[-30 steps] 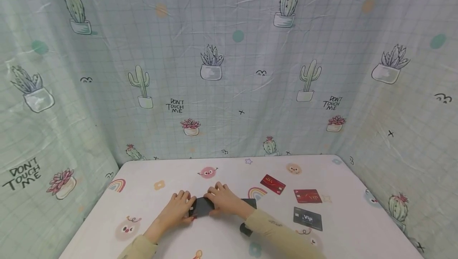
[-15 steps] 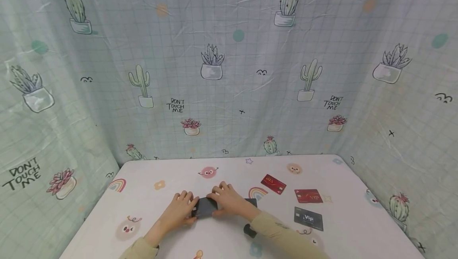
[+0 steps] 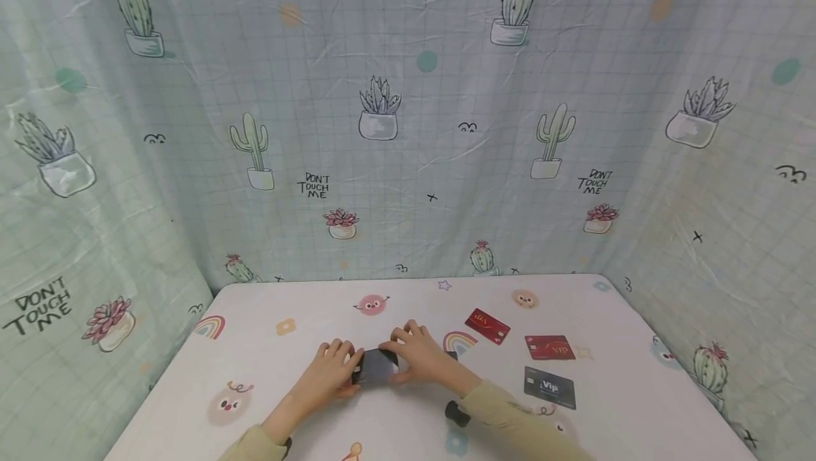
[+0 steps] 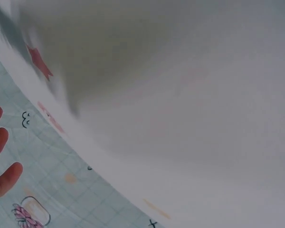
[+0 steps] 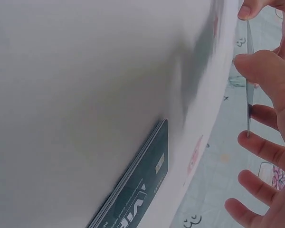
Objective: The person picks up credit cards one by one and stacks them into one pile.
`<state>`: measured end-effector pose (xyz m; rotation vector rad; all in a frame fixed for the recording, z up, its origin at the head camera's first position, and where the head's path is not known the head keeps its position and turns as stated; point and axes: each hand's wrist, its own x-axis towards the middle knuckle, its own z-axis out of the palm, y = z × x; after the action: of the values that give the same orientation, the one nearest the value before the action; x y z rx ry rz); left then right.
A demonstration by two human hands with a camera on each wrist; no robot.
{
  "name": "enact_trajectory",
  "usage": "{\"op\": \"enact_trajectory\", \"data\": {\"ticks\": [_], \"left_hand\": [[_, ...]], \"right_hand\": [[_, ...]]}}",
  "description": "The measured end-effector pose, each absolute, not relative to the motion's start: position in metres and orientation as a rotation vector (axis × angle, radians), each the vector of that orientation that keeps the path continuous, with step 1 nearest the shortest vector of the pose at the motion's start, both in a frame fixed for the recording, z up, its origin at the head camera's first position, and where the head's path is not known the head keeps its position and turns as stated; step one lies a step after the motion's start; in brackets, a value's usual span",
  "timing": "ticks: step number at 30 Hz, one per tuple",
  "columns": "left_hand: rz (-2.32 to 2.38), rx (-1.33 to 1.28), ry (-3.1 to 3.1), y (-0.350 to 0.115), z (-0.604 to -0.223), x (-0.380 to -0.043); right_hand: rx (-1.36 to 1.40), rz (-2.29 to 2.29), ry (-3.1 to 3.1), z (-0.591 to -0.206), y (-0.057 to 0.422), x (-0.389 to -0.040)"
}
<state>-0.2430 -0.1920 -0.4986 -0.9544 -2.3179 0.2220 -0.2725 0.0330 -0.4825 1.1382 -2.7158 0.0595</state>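
Observation:
Both hands hold one dark grey card (image 3: 376,367) in the head view, a little above the table. The left hand (image 3: 328,372) pinches its left end between thumb and fingers. At the right end, the right hand (image 3: 421,358) grips it the same way. The right wrist view shows this thin card (image 5: 249,102) nearly edge-on, with the right thumb on one side and fingers on the other. Below the right hand lies a stack of dark VIP cards (image 5: 142,185), mostly covered by that hand in the head view. Only fingertips (image 4: 9,175) of the left hand appear in the left wrist view.
Two red VIP cards, one farther back (image 3: 487,326) and one to its right (image 3: 550,348), lie on the patterned table (image 3: 395,425). A dark VIP card (image 3: 550,387) lies in front of them. Cactus-print cloth (image 3: 408,163) hangs behind and at both sides.
Both hands have shifted slightly to the right with the card between them. The right hand and wrist now cover more of the card stack.

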Motion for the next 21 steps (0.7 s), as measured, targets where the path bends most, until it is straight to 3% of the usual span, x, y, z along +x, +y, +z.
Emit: {"op": "enact_trajectory", "data": {"ticks": [21], "left_hand": [[0.172,-1.008,-2.302,-0.165,-0.501,-0.233]], "right_hand": [[1.172,0.259,-2.709,-0.484,0.076,-0.253]]}}
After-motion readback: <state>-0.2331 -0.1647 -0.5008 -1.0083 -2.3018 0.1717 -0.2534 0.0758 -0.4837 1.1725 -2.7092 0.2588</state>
